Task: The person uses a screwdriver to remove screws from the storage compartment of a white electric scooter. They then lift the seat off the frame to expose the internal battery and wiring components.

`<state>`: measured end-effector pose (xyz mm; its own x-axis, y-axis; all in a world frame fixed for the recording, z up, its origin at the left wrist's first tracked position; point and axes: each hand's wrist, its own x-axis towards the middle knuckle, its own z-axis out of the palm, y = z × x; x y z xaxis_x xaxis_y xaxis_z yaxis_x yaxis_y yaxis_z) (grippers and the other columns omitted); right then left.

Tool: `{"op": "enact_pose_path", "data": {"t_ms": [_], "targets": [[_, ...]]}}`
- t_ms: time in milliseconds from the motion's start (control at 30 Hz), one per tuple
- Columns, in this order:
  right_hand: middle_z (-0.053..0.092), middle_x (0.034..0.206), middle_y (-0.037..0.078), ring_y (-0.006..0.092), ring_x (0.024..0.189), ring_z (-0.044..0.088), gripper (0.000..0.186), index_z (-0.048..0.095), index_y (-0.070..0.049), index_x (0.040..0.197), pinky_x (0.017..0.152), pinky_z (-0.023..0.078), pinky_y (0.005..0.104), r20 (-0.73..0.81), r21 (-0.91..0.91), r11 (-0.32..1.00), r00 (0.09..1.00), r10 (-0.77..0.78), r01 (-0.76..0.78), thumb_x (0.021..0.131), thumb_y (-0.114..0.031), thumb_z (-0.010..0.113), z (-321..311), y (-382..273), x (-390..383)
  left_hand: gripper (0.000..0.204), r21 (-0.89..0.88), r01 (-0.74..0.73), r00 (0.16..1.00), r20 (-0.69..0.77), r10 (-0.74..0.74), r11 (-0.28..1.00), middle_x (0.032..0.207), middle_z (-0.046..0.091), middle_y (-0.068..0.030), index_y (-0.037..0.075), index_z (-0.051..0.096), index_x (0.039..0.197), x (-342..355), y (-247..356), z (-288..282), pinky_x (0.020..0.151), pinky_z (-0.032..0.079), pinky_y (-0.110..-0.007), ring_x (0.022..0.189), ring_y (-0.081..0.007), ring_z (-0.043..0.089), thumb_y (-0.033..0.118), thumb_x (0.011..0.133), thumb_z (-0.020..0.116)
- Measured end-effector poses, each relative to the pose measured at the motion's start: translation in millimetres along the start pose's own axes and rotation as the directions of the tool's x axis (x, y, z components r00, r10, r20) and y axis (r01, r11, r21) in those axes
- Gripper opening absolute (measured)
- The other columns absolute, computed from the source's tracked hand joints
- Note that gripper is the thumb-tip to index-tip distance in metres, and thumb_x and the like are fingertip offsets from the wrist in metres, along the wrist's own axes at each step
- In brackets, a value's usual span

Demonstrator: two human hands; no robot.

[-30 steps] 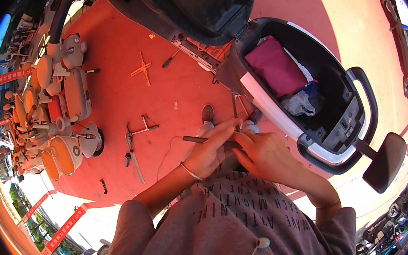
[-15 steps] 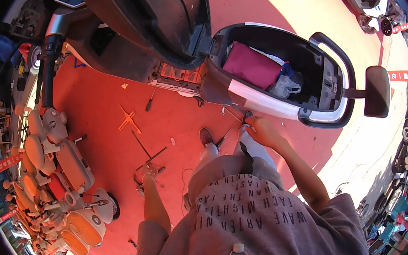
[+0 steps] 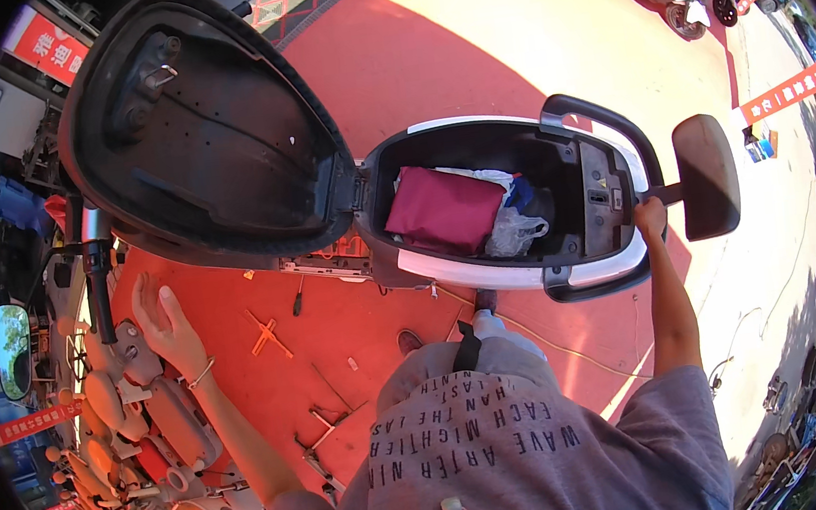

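Head view: maroon bundle (image 3: 448, 208), plastic bag (image 3: 514, 234) in compartment (image 3: 559, 192)

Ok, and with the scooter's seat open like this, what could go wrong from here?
The scooter could lean or roll if pulled, since only the right hand is at the rear grab rail and the open left hand appears off the handlebar.
The raised seat might fall back over the storage compartment.
The screwdriver and orange cross-shaped tool on the red floor might be tripped over.
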<state>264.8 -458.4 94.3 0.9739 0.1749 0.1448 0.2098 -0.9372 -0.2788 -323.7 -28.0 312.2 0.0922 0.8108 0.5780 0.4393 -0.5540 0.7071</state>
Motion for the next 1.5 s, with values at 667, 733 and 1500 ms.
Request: {"op": "enact_pose_path", "data": {"t_ms": [667, 733, 1500], "targets": [[0.059, 0.081, 0.029, 0.0427, 0.081, 0.058, 0.032, 0.057, 0.012, 0.079, 0.075, 0.045, 0.0445, 0.044, 0.183, 0.922, 0.940, 0.338, -0.340, 0.060, -0.015, 0.058, 35, -17, 1, 0.069, 0.162, -0.025, 0.985, 0.175, -0.004, 0.986, 0.112, 0.054, -0.0108, 0.008, 0.042, 0.128, 220, 54, 37, 0.085, 0.043, -0.029, 0.099, -0.0192, 0.054, 0.038, 0.072, 0.069], [0.059, 0.076, 0.030, 0.0420, 0.077, 0.060, 0.031, 0.058, 0.013, 0.076, 0.073, 0.047, 0.0438, 0.131, 0.226, 0.888, 0.915, 0.381, -0.401, 0.060, -0.014, 0.058, 25, -25, 5, 0.066, 0.137, -0.050, 0.980, 0.198, 0.023, 0.989, 0.114, 0.053, -0.0102, 0.009, 0.041, 0.129, 212, 62, 39, 0.086, 0.042, -0.029, 0.100, -0.0186, 0.053, 0.034, 0.074, 0.068], [0.062, 0.075, 0.024, 0.0337, 0.072, 0.063, 0.032, 0.058, 0.015, 0.074, 0.061, 0.048, 0.0384, 0.327, 0.345, 0.763, 0.832, 0.448, -0.547, 0.055, -0.010, 0.065, 34, -5, 35, 0.052, -0.079, -0.067, 0.996, 0.045, 0.071, 0.995, 0.133, 0.039, -0.0097, 0.008, 0.040, 0.131, 195, 74, 59, 0.101, 0.030, -0.034, 0.121, -0.0239, 0.038, 0.019, 0.083, 0.058]]}}
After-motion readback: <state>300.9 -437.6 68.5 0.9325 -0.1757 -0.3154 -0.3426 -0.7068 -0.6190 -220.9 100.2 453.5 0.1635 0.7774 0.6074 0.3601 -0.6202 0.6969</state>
